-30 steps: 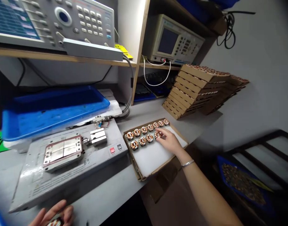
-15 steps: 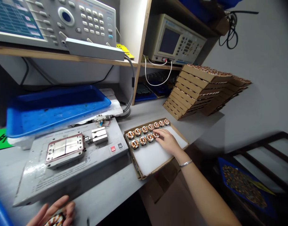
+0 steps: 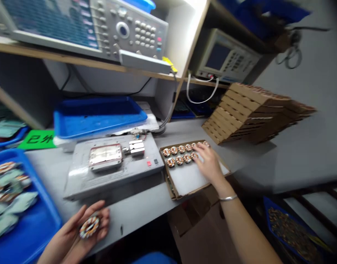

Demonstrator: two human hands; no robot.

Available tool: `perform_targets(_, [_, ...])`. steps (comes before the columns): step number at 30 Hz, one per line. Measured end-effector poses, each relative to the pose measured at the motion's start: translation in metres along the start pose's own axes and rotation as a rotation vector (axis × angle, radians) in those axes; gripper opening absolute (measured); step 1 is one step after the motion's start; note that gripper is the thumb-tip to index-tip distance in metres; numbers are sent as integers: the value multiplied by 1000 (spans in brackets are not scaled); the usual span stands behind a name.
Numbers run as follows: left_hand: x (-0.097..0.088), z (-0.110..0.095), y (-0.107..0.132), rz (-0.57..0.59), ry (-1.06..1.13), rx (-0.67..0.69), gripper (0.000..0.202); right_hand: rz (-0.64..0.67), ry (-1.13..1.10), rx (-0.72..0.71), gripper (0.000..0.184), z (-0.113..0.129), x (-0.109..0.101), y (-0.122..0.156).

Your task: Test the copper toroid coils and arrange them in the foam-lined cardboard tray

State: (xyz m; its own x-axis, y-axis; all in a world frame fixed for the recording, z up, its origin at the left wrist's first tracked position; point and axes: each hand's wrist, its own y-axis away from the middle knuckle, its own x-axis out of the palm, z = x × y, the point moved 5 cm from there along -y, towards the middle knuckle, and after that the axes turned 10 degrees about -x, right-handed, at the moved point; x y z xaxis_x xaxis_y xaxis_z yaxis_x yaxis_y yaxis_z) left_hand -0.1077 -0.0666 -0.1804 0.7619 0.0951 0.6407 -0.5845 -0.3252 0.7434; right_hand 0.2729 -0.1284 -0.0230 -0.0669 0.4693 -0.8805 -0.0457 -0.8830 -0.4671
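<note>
My left hand (image 3: pixel 88 227), palm up near the table's front edge, has its fingers curled around a copper-and-white wound toroid coil (image 3: pixel 89 227). Over the shallow cardboard box (image 3: pixel 182 197), my right hand (image 3: pixel 209 163) has its fingers stretched and apart at the right end of the front row. Beside its thumb sits the last toroid coil (image 3: pixel 194 156) of that row. Two rows of upright coils line the back of the box on a white sheet (image 3: pixel 189 181). My right fingers partly cover the back row.
A grey fixture (image 3: pixel 113 176) with a metal plate stands left of the box. A blue tray (image 3: pixel 102 124) lies behind it; another blue tray (image 3: pixel 44 205) holds coils at left. Stacked cardboard boxes (image 3: pixel 240 110) stand at back right. Instruments (image 3: pixel 146 36) sit on the shelf.
The view has swung left, so the left blue tray and more of my left hand show. My right fingers have spread and shifted slightly off the end coil. The left hand still holds its coil.
</note>
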Motion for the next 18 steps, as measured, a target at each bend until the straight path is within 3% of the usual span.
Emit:
perform_targets(4, [25,0,14,248,-5,-6,30,-29,-235,-122,34,69,-7,-15])
perform_targets(7, [34,0,22,343,68,-27,37,136,-502,-318,34,143,11,-19])
perform_targets(11, [41,-1,34,414,197,-14,41,320,-656,-574,37,232,39,-13])
perform_targets(14, [37,-3,42,400,232,40,40,416,-704,-602,41,274,57,-11])
perform_targets(18, [31,1,48,374,270,68,46,580,-666,-501,52,301,80,-3])
